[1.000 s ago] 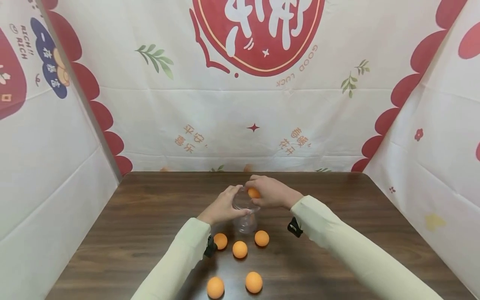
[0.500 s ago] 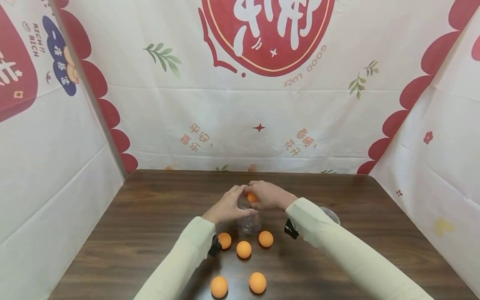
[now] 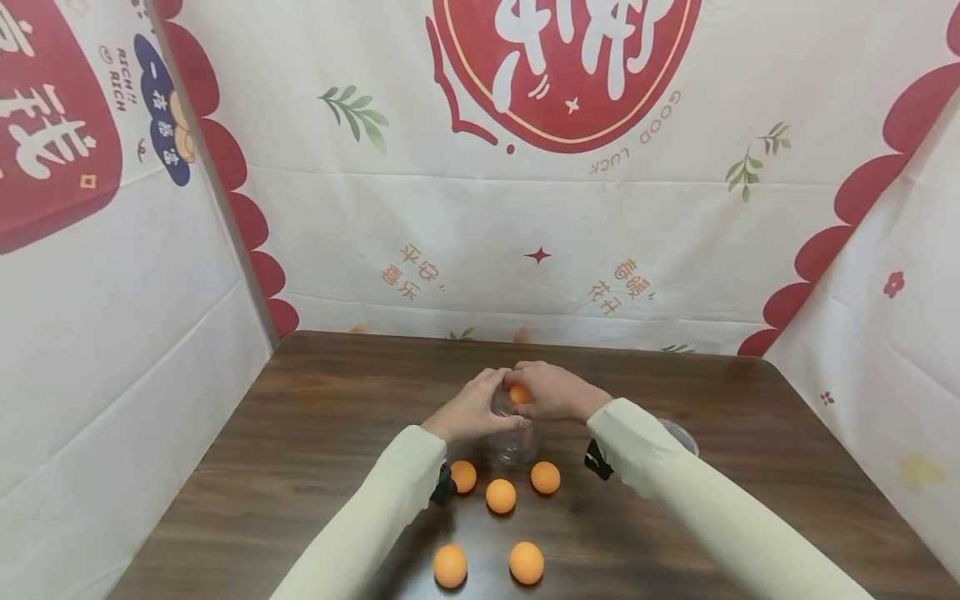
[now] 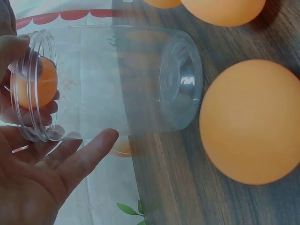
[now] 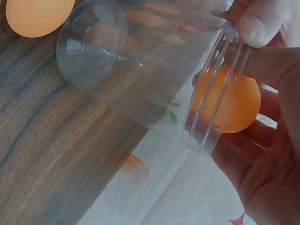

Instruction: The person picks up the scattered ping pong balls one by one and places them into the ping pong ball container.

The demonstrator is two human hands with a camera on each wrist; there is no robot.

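A clear plastic jar [image 3: 516, 452] stands on the wooden table. My left hand [image 3: 474, 412] grips it near its ridged neck, with one finger reaching along the wall in the left wrist view. My right hand [image 3: 557, 393] holds an orange ping-pong ball [image 5: 236, 105] at the jar's mouth. Through the ridged rim, part of that ball shows inside the neck. Close in front of the jar lie three more orange balls: a left ball [image 3: 463, 477], a middle ball [image 3: 501, 496] and a right ball [image 3: 545, 477].
Nearer the front of the table [image 3: 247, 500] lie two further orange balls, a left one [image 3: 450, 567] and a right one [image 3: 527, 563]. A clear round lid-like piece [image 3: 681, 437] is partly hidden by the right sleeve. Printed white cloth [image 3: 480, 217] hangs behind and beside the table.
My right hand has lowered slightly, bringing the ball down into the jar's mouth. The head view has shifted, and the clear round piece now shows beside the right sleeve. The loose balls have stayed put.
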